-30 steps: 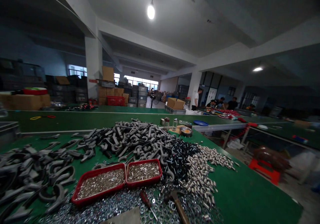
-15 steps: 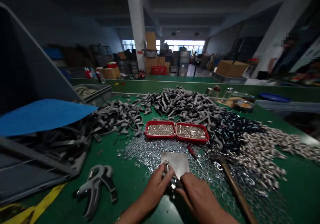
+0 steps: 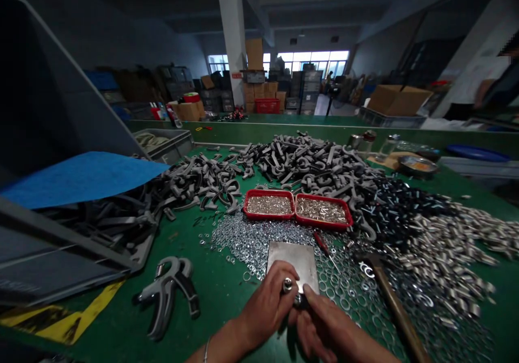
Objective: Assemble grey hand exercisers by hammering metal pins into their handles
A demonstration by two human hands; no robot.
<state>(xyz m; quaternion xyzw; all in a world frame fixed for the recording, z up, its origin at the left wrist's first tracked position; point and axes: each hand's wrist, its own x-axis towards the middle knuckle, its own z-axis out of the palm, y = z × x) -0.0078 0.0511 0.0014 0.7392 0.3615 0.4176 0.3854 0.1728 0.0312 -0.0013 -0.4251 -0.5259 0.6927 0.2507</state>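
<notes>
My left hand [image 3: 267, 301] is closed around a small metal coil spring [image 3: 287, 284], which pokes up end-on between thumb and fingers. Against it sits my right hand [image 3: 324, 322], its thumb and bent fingers closed at a small dark part with a shiny end [image 3: 299, 300]. The fingers hide most of both pieces, so I cannot tell whether they are joined. Both hands are over the near edge of a flat metal plate [image 3: 292, 257]. Left of them lies a grey and black spring clamp [image 3: 172, 293] on the green table.
Two red trays [image 3: 270, 217] of small metal pins stand behind loose nuts [image 3: 239, 244]. A hammer [image 3: 395, 309] and a red-handled screwdriver [image 3: 324, 247] lie right, among rings. Clamp pieces [image 3: 316, 163], black parts and metal sleeves [image 3: 441, 249] are heaped behind. A grey crate [image 3: 73, 266] stands left.
The view has shifted, so the scene sits farther right. My left hand has turned over the spring, now seen end-on instead of upright. My right fingers have curled lower under the dark part.
</notes>
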